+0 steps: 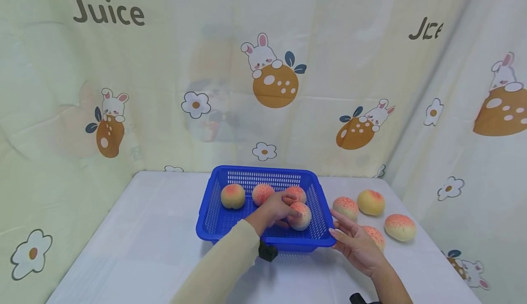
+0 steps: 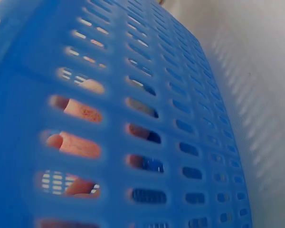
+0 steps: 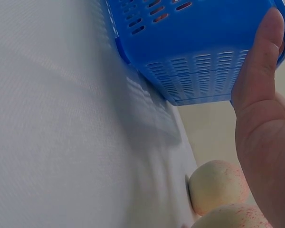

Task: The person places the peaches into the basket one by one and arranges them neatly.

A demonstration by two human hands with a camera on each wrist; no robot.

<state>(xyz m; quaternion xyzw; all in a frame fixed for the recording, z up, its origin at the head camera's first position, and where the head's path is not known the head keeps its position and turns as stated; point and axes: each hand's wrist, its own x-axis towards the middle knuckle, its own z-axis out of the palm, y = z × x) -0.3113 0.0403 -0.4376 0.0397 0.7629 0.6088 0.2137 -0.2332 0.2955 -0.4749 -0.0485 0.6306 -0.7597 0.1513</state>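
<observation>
Gripping a peach point(image 1: 303, 217), the left hand point(image 1: 277, 207) is resting inside the basket point(image 1: 304, 241), its fingers curling round the fruit at the near right. A second peach point(image 1: 301, 192) is sitting just beyond, partly covered by those fingers — whether they are touching it, I cannot tell. A third peach point(image 1: 261, 194) is lying to its left, and a fourth peach point(image 1: 233, 197) is sitting farther left, apart from the others. The right hand point(image 1: 357, 243) is holding the basket's near right corner, thumb and fingers closing on the rim. Right of the basket, four more peaches point(image 1: 400, 228) are lying on the table point(image 1: 131, 240) — one is partly hiding behind the right hand. A printed curtain point(image 1: 164, 66) is hanging at the far side.
</observation>
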